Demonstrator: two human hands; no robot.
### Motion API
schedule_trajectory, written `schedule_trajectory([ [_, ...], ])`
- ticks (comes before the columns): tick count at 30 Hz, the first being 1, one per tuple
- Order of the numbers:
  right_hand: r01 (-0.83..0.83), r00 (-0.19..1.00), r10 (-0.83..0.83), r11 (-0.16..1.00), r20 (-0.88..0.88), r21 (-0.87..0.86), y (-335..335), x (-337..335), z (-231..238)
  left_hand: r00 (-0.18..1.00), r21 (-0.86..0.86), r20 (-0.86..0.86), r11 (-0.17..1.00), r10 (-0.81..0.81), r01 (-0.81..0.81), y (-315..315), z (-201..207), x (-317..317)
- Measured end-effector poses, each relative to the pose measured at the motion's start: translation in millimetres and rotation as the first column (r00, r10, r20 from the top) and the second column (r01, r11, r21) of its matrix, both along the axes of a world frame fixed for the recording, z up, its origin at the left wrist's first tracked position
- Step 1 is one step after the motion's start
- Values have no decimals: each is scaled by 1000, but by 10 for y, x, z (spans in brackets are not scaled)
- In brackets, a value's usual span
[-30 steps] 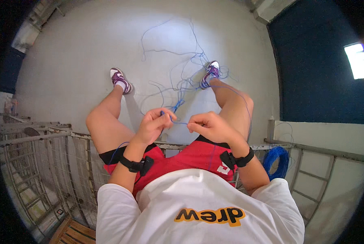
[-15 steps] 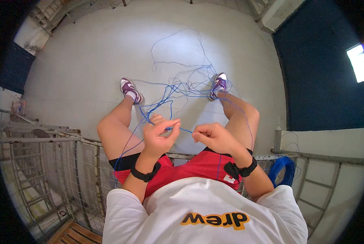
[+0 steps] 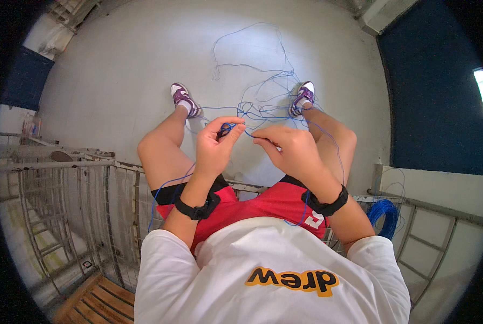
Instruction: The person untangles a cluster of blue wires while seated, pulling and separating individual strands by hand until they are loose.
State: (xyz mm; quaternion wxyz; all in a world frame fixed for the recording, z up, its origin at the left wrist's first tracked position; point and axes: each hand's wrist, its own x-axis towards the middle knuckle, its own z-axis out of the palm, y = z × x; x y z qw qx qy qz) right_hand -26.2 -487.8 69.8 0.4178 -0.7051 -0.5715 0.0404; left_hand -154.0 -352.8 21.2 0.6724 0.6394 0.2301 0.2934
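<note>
My left hand (image 3: 215, 147) is closed, fingers and thumb curled round a small bunch of thin blue wire (image 3: 225, 128). Close beside it on the right, my right hand (image 3: 291, 147) pinches the same wire, with a short stretch running between the two. From my fingers the wire leads into a loose tangle (image 3: 263, 112) of loops, spread between my feet over the pale floor. Single strands trail across both legs and onto the red shorts (image 3: 252, 208). What lies inside my left palm is partly hidden.
A neat coil of blue wire (image 3: 383, 217) hangs on the metal railing (image 3: 430, 208) at my right. Mesh and ladder-like metal frames (image 3: 52, 205) stand on the left, above a slatted wooden board (image 3: 98, 302). One big wire loop (image 3: 247, 65) lies farther out on the floor.
Both hands have moved up and away from my body, and the right hand is now nearer the left. Wire that hung beyond my left hand is gathered closer to its fingers.
</note>
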Motion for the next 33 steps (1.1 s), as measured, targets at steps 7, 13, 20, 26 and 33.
schedule_trajectory([
  [7,62,978,-73,996,-197,-61,-13,16,139,985,-209,-25,965,-169,160,109,94,-137],
  [13,126,962,-139,990,-234,-70,-7,62,100,907,-445,230,791,-352,420,138,-26,-210],
  [20,133,948,-137,991,-288,-33,-25,84,90,931,-411,32,845,-363,343,250,-18,-280],
  [26,199,800,-244,970,-548,-141,-184,252,52,930,-421,-15,846,-366,327,535,-21,-389],
  [33,192,847,-273,957,-456,-215,-228,83,189,958,-85,-209,980,-196,182,262,-252,-283],
])
